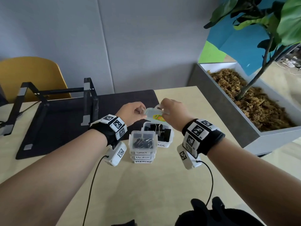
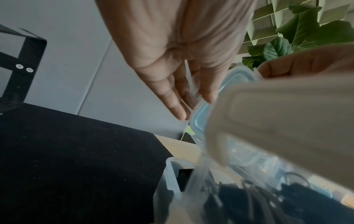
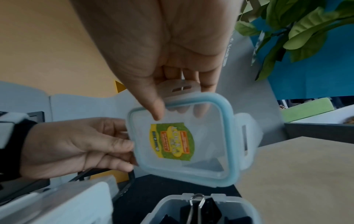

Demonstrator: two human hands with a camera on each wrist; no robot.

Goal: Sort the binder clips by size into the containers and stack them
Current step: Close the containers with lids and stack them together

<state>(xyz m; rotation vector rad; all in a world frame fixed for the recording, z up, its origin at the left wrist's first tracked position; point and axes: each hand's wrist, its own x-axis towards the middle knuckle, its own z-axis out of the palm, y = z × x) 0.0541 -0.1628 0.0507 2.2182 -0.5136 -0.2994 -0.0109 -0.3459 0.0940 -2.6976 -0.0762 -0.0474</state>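
Note:
Both hands hold a clear square lid (image 1: 154, 115) with a blue seal and a green-yellow sticker in the air above the table. My left hand (image 1: 142, 111) grips its left edge. My right hand (image 1: 163, 109) pinches its far side, with the thumb (image 3: 153, 104) on the lid (image 3: 182, 141). Just below stands an open container labelled LARGE (image 1: 162, 145), holding large black binder clips (image 1: 160, 130). In front of it is a stack of three containers (image 1: 143, 152): an open one marked Small on top, with small clips (image 1: 142, 141) inside, and two marked Medium below.
A black laptop stand (image 1: 53, 101) sits on a black mat (image 1: 68, 128) at the left. A grey planter (image 1: 254, 136) with a leafy plant borders the table's right edge. A yellow chair (image 1: 32, 75) is behind. Wrist cables trail over the beige table (image 1: 154, 185).

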